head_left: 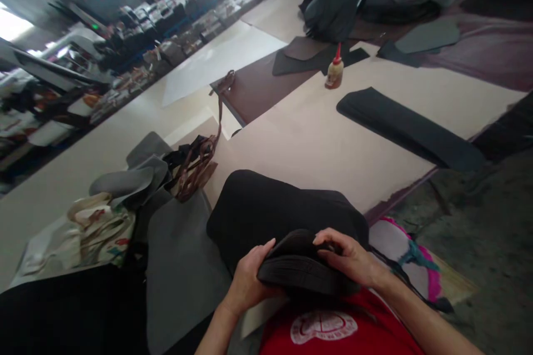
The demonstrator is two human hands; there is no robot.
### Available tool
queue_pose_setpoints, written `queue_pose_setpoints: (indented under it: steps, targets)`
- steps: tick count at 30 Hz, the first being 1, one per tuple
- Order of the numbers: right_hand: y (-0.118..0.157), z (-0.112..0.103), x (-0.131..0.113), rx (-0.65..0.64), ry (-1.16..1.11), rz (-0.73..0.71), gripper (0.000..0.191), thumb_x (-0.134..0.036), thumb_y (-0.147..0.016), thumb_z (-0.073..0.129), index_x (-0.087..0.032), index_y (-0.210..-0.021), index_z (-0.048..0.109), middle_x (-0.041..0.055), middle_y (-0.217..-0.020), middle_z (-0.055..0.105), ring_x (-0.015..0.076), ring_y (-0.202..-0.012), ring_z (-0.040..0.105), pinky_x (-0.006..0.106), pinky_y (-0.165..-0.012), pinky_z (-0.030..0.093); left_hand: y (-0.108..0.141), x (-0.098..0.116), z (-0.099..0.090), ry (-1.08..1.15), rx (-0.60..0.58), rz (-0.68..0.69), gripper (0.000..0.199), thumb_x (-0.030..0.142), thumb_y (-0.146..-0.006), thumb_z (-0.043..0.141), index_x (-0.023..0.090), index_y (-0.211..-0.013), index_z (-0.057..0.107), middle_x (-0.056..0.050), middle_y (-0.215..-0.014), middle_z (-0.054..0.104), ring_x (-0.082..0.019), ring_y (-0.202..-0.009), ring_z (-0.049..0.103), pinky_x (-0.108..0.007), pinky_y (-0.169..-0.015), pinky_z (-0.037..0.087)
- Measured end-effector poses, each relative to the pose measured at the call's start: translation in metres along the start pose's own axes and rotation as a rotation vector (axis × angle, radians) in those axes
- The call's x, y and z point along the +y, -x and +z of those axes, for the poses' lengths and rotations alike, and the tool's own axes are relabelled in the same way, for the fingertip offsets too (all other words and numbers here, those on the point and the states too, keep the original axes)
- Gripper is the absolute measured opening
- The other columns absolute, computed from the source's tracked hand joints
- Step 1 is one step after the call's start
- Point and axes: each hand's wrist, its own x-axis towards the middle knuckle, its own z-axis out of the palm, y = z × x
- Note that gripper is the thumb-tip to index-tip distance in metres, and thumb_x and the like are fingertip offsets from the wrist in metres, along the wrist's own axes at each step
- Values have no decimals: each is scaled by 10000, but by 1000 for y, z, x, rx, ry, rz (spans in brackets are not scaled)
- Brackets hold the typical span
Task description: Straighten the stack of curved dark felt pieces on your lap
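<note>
Close to my body is a bent stack of black sheet pieces, its layers curving open toward the top. My left hand grips the stack's left end, thumb on top and the other fingers partly hidden beneath. At the right end, my right hand has its fingers curled over the upper layer's edge, thumb against the inner side. Just beyond the stack, touching the table edge, lies a larger flat black piece with rounded corners. Whether the pieces are leather or fabric I cannot tell.
A glue-like bottle with a red nozzle stands on the pale table. Right of it lies a long dark strip stack. Brown straps, grey panels and a printed cloth bag are at left.
</note>
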Motion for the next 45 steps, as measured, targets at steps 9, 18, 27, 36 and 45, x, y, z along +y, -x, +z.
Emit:
queue_pose_setpoints:
  steps: [9,18,27,36,45]
  targets:
    - [0,-11,-13,-211,-37,-108,284,-439,-941,612,-209,-994,770,50,-1004,602,187,-948,572,301,-843,408,-1,0,1,0,-13,-8,1091,406,-515,950,265,-1447,401,-69,-1234,654,-268,-1070,647,-407,-935,550]
    - [-3,-10,-8,-185,-9,-106,359,-494,-953,584,-192,-940,778,56,-940,619,186,-899,563,309,-812,416,-1,1,0,-23,-4,-5,1090,366,-491,960,261,-1433,421,-61,-1232,661,-266,-1061,650,-399,-926,558]
    - [2,-3,3,-49,-12,-98,289,-419,-982,535,-227,-1102,714,49,-1010,645,175,-923,579,285,-823,434,-1,1,0,-21,0,10,1130,344,-461,979,274,-1432,405,-46,-1238,660,-257,-1063,652,-387,-923,560]
    - [-2,-8,-14,-186,-33,-120,276,-431,-938,616,-203,-977,768,57,-1006,613,189,-945,579,303,-837,423,-2,3,-1,-25,2,9,1085,434,-504,954,243,-1429,420,-61,-1234,661,-264,-1063,651,-408,-924,559]
    - [-2,-6,-7,-149,10,-110,310,-451,-954,597,-194,-935,770,47,-915,591,168,-878,556,284,-789,404,0,-1,2,-27,-2,21,1115,417,-492,964,264,-1438,393,-53,-1240,655,-262,-1068,645,-410,-935,548]
